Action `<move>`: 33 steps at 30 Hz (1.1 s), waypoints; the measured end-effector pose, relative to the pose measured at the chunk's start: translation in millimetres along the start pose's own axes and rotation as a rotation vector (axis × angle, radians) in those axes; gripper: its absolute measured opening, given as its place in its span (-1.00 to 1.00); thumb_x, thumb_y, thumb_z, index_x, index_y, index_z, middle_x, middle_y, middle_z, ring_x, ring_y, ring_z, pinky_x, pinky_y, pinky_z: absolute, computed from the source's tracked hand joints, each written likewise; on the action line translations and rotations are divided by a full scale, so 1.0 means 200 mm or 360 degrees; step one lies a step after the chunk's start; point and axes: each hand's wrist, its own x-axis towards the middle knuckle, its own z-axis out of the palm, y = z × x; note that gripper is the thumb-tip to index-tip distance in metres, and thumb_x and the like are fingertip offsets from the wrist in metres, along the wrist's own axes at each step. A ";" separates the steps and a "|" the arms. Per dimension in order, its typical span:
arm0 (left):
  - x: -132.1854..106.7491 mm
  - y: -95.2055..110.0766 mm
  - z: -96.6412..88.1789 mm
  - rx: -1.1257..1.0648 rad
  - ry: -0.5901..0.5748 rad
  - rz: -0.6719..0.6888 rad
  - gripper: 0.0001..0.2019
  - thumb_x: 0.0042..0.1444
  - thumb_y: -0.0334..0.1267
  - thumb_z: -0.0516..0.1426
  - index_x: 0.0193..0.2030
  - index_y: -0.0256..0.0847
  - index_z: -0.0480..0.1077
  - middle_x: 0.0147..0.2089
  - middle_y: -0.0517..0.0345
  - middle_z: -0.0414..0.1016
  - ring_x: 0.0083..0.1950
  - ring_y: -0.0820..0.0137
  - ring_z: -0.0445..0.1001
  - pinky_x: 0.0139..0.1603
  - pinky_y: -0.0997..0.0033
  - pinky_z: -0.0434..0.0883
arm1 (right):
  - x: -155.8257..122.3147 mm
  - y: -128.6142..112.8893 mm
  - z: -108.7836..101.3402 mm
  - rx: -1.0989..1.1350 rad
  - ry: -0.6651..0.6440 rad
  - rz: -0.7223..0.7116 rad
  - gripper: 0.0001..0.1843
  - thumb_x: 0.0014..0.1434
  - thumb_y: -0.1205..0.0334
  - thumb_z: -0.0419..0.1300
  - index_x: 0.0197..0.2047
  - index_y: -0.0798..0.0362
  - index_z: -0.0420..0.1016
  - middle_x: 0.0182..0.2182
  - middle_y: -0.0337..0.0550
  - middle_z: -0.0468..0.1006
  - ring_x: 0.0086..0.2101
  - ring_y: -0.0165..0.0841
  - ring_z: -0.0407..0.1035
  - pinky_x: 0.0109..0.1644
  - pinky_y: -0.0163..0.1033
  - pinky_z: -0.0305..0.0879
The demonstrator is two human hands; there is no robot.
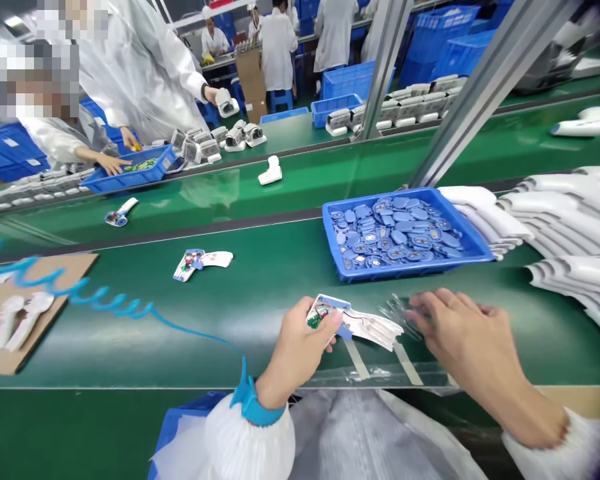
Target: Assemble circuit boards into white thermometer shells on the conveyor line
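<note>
My left hand [305, 343] grips an open white gun-shaped device housing [375, 327] by its wider end, the thumb on top. Inside that end show a green circuit board, thin red wires and blue parts; the handle points right. At the handle's tip, my right hand [450, 327] has its fingers curled at a crinkled piece of transparent plastic [400, 315], slightly blurred by motion. Two pale tape strips [407, 363] lie on the work surface just below the housing. Around my left wrist is a blue strap [260, 403] joined to a coiled blue cord [105, 297].
A blue tray [333, 250] of blue oval parts stands beyond my hands. White curved shells [575, 233] are stacked at right. Another open housing [200, 261] lies left, near cardboard [80, 267] with white parts. Behind runs a green conveyor [205, 193]; a person's hand [113, 163] reaches into a tray.
</note>
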 end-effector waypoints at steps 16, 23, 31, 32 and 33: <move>0.04 -0.02 0.05 -0.0132 -0.0022 0.0053 -0.87 0.10 -0.25 0.21 -0.26 -0.19 0.34 -0.30 0.19 0.44 -0.39 0.45 0.40 -0.35 0.41 0.44 | 0.14 -0.34 -0.05 -0.0097 0.0045 -0.1074 -0.47 0.31 0.53 -0.06 0.25 0.03 0.40 0.06 -0.12 0.59 -0.11 -0.25 0.31 -0.01 0.05 0.05; 0.06 -0.08 0.14 -0.0131 -0.0086 -0.0007 -0.84 0.12 -0.23 0.22 -0.18 -0.20 0.40 -0.36 0.19 0.47 -0.47 0.43 0.42 -0.41 0.37 0.42 | 0.12 -0.27 -0.05 -0.0066 -0.0068 -0.1273 -0.54 0.27 0.53 -0.01 0.08 -0.01 0.54 0.13 -0.27 0.56 -0.02 -0.27 0.28 0.05 0.04 0.05; 0.07 -0.05 0.08 -0.0250 -0.0038 -0.0178 -0.52 0.06 0.15 0.31 -0.12 -0.25 0.46 -0.35 0.10 0.54 -0.41 0.39 0.45 -0.37 0.41 0.39 | 0.09 0.06 -0.19 0.0053 -0.0013 -0.0149 -0.69 0.41 0.27 0.06 0.11 -0.10 0.55 0.09 -0.13 0.58 -0.03 -0.24 0.44 -0.01 -0.05 0.18; 0.07 -0.05 0.05 -0.0274 -0.0040 -0.0217 -0.51 0.05 0.16 0.32 -0.10 -0.24 0.47 -0.30 0.08 0.57 -0.36 0.37 0.47 -0.33 0.40 0.40 | 0.08 0.19 -0.23 -0.0051 0.0058 0.0084 -0.69 0.43 0.18 0.07 0.11 -0.03 0.56 0.06 -0.02 0.59 -0.02 -0.17 0.45 -0.04 -0.04 0.23; 0.07 -0.04 0.03 -0.0290 -0.0059 -0.0241 -0.51 0.05 0.15 0.32 -0.08 -0.23 0.47 -0.25 0.06 0.58 -0.31 0.35 0.49 -0.28 0.39 0.42 | 0.06 0.33 -0.28 -0.0213 0.0116 0.0310 -0.64 0.42 0.07 0.08 0.06 0.06 0.59 0.00 0.11 0.61 -0.06 -0.07 0.47 -0.10 -0.02 0.25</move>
